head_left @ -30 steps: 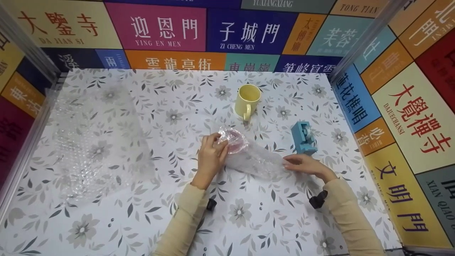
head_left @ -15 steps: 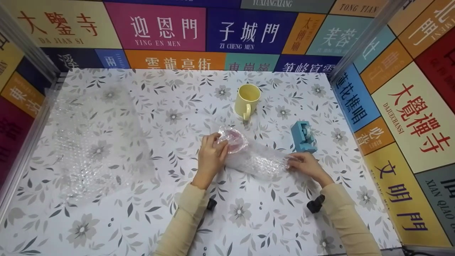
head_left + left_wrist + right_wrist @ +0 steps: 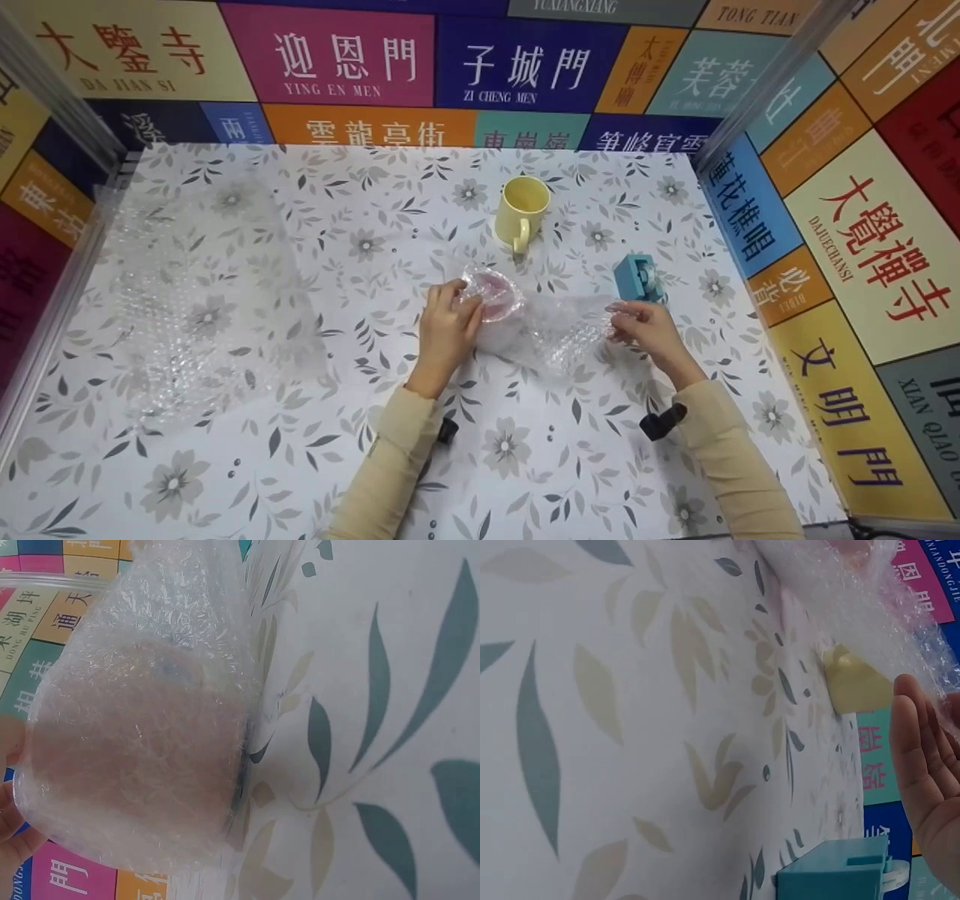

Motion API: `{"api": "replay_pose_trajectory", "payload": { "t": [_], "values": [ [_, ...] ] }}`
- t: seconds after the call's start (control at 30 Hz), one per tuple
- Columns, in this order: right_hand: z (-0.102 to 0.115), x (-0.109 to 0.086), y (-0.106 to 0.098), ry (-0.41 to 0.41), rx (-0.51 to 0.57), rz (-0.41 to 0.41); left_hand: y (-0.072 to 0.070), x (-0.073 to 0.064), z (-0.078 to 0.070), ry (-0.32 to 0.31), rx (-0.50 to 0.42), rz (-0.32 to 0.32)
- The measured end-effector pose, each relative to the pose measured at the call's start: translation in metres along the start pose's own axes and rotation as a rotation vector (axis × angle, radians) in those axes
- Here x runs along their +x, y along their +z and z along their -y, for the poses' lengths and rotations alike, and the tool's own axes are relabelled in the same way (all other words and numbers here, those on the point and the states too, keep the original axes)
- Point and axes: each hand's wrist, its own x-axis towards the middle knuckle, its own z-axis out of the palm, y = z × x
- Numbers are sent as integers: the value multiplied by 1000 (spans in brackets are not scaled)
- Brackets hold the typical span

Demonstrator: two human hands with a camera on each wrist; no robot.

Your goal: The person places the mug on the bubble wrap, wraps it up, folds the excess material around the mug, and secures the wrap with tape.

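Note:
A pink cup [image 3: 135,742] stands wrapped in clear bubble wrap [image 3: 566,330], its round mouth showing through the film in the head view. My left hand [image 3: 448,322] holds the wrapped cup at its left side, fingertips at the rim. To the right, my right hand [image 3: 649,330] pinches the loose end of the wrap and lifts it off the table, as the right wrist view also shows. That tail stretches between both hands. Behind the cup is a yellow mug [image 3: 520,214], upright with its handle toward me. A teal tape dispenser [image 3: 634,277] sits just beyond my right hand.
Another sheet of bubble wrap [image 3: 217,300] lies flat on the left of the table. Flower-patterned covering [image 3: 360,465] spans the tabletop. Colourful panels with lettering [image 3: 337,60] wall in the back and sides.
My right hand has taken hold of the wrap's loose end and raised it, moving slightly away from me. The left hand keeps its place on the wrapped cup.

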Motion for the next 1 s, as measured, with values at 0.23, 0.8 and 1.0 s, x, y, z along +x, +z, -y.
{"api": "replay_pose_trajectory", "payload": {
  "t": [0.23, 0.8, 1.0],
  "values": [
    [22, 1, 11, -17, 107, -31, 2, 1, 0, 9, 0, 5],
    [53, 6, 57, -112, 284, -56, 0, 3, 0, 28, -22, 46],
    [58, 9, 73, -157, 294, -14, 1, 4, 1, 47, -23, 52]
  ]
}}
